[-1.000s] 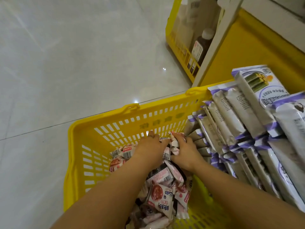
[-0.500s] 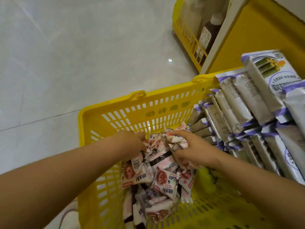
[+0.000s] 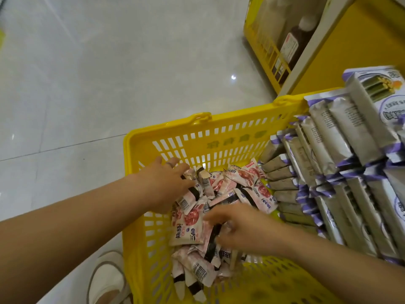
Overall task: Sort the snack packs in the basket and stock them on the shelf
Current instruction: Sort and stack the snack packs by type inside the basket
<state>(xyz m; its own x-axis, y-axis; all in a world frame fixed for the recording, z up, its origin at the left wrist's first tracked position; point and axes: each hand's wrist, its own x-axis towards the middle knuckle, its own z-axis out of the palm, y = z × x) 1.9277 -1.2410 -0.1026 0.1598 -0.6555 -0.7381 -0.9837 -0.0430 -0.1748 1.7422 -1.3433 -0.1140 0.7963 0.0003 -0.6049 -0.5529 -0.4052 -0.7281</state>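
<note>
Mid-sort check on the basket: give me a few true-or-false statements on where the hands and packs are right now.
1. The left hand and the right hand both reach into the yellow basket. True.
2. The small pink packs lie in neat rows. False: they lie in a loose heap under the hands.
3. The long grey-and-purple packs are stacked along the basket's right side. True.
4. The basket stands on a table. False: it stands on the pale tiled floor, beside a white shoe.
</note>
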